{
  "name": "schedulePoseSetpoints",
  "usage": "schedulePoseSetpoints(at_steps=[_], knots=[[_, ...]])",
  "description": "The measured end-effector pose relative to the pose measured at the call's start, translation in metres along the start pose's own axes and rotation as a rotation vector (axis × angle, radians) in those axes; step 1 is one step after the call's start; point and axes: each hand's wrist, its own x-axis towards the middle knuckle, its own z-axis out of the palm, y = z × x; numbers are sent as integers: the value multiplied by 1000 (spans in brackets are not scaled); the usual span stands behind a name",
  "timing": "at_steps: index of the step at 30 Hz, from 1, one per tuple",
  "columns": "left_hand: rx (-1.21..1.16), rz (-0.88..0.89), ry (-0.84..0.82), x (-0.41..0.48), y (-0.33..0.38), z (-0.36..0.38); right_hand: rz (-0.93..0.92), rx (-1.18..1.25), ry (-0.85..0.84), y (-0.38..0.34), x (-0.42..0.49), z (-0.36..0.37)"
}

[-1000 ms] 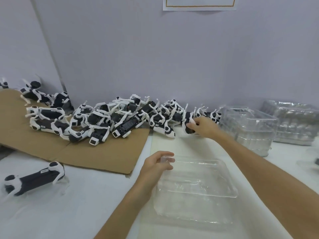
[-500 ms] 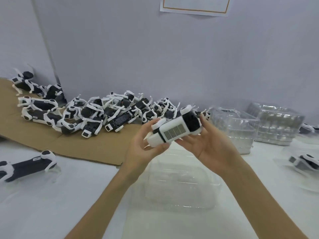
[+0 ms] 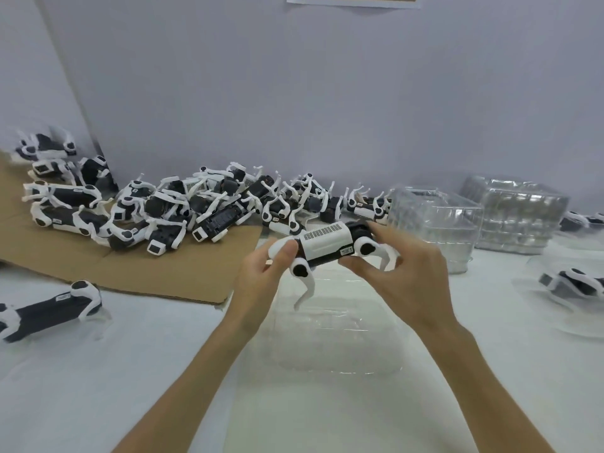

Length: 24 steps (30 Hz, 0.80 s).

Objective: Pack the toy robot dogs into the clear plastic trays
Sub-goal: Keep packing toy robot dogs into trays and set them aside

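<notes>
**A:** What is at the left edge of the table (image 3: pixel 147 354)?

**B:** One lone dog (image 3: pixel 49 308) lies there on its side. Behind it a cardboard sheet (image 3: pixel 130 266) carries a pile of toy robot dogs (image 3: pixel 196 207), and the pile runs along the far edge by the wall.

**A:** And the hands?

**B:** The left hand (image 3: pixel 258 282) grips one end of the held dog (image 3: pixel 327 245), with the thumb on top and the fingers curled around it. The right hand (image 3: pixel 411 279) pinches the other end. Its thumb is under the body and its fingers are behind. So the toy hangs in the air between both hands. Its white grid panel faces up and one white leg points down.

**A:** Where is the tray?

**B:** The clear plastic tray (image 3: pixel 343 348) lies flat on the table, directly under the hands. The held dog does not touch it.

**A:** And to the right?

**B:** Two tray stacks (image 3: pixel 434 223) stand near the far right corner. At the right edge another dog (image 3: pixel 572 286) lies on clear plastic. I cannot tell if it sits inside a tray.
</notes>
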Motion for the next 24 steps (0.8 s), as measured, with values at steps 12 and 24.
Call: schedulePoseSetpoints(at_steps=[12,24], knots=[[81,-361,-207,13,-21,6,115,151,-323,26,1,-6],[173,-206,-172,3,-27,6,177,-28,-526,36,-2,6]])
